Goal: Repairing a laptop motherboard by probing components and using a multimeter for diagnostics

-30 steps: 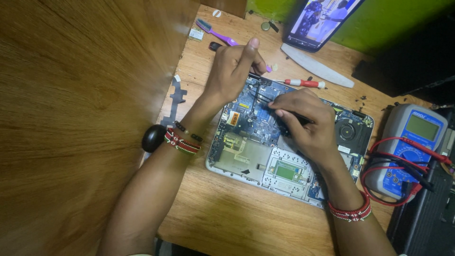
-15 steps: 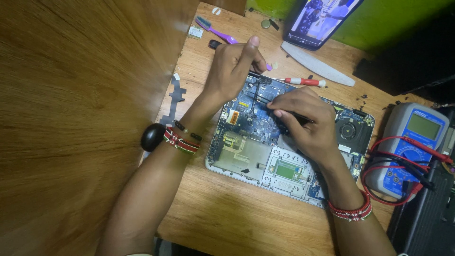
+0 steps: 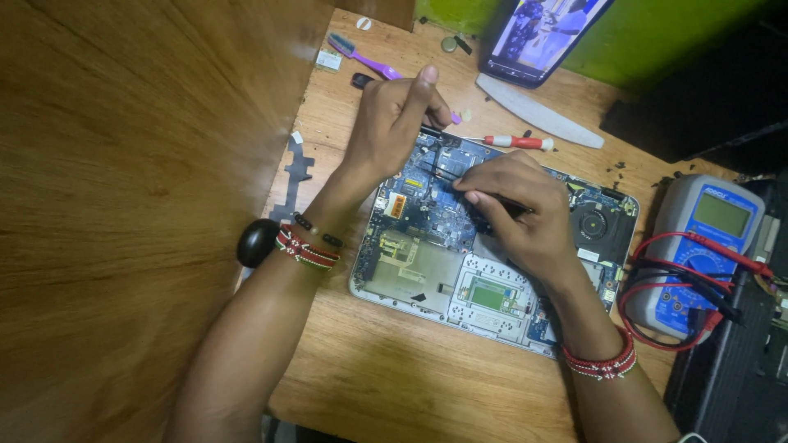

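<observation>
We work at a wooden bench (image 3: 394, 385) with a tall wood panel (image 3: 123, 205) closing off the left side. The largest item on the bench is the opened laptop chassis (image 3: 427, 279), laid flat with its bottom cover off so that the blue mainboard (image 3: 427, 213), the cooling fan (image 3: 595, 223) at the far right and the green touchpad board (image 3: 490, 294) near the front edge are all exposed.

To the right stands a blue multimeter (image 3: 706, 246), with its red and black leads (image 3: 657, 283) coiled beside it, close to the chassis. At the back a phone (image 3: 538, 37) leans upright with its screen lit, facing us.

Our left hand (image 3: 394, 123) rests on the far edge of the chassis, fingers curled and thumb raised. It appears to steady the work, and we cannot tell whether it grips anything. Our right hand (image 3: 517, 213) is closed on a thin black tool (image 3: 492, 215), held low like a pen over the mainboard, with the tip hidden under the fingers. The two hands sit close together over the board.

Smaller items lie behind the chassis: a grey flat pry strip (image 3: 538, 111), a red-handled screwdriver (image 3: 513, 141) and a purple brush (image 3: 361, 56).
</observation>
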